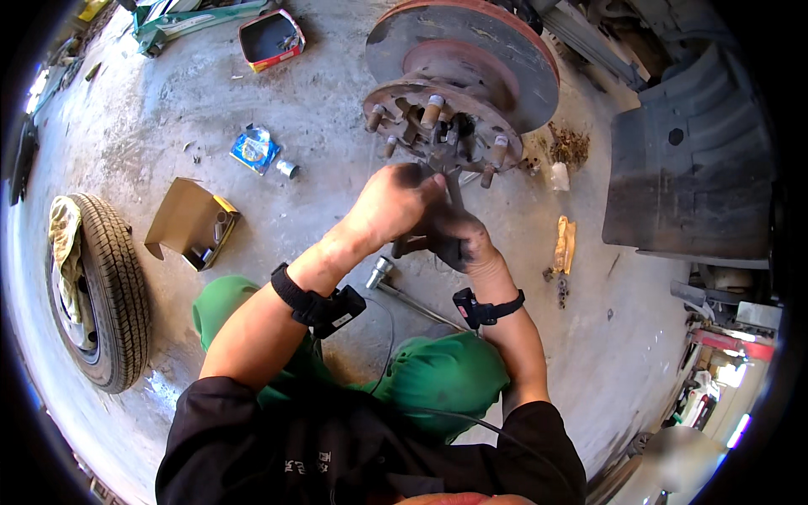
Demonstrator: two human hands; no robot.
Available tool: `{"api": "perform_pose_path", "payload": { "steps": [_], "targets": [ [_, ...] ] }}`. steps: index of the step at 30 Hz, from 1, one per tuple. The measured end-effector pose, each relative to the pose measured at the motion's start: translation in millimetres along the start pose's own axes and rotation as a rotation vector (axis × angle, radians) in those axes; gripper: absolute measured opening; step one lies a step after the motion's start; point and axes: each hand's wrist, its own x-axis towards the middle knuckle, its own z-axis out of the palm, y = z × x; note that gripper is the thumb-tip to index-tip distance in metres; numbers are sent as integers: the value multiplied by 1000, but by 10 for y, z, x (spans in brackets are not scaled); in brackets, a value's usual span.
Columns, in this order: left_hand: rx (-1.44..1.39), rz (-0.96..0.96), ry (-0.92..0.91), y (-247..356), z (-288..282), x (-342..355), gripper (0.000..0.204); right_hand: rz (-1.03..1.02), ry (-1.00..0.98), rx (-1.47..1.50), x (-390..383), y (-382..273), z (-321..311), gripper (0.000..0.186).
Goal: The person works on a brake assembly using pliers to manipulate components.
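In front of me stands a rusty wheel hub (393,98) with several wheel studs, and a large worn brake disc (539,80) sits behind it. My left hand (394,202) is closed just below the hub's centre. Close against it, my blackened right hand (461,238) is closed too. Between them shows part of a grey metal hand tool (455,192), its upper end at the hub's middle. The fingers hide most of this tool, so its exact kind is unclear. Below the hands, a long-handled socket wrench (418,306) lies by my green-clad knee.
A tyre (109,295) with a cloth on it is at the left. Nearer are an opened cardboard box (189,223), a blue packet (255,150) and a red-edged tray (273,44). A black fender liner (690,168) hangs at right, near an orange wrapper (565,244).
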Motion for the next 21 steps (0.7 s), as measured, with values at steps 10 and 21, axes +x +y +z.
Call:
{"api": "perform_pose_path", "payload": {
  "steps": [10,21],
  "targets": [
    [80,39,-19,-20,92,-13,47,53,66,-33,-80,20,-70,64],
    [40,46,-53,-72,88,27,49,19,118,164,114,283,15,43]
  ]
}}
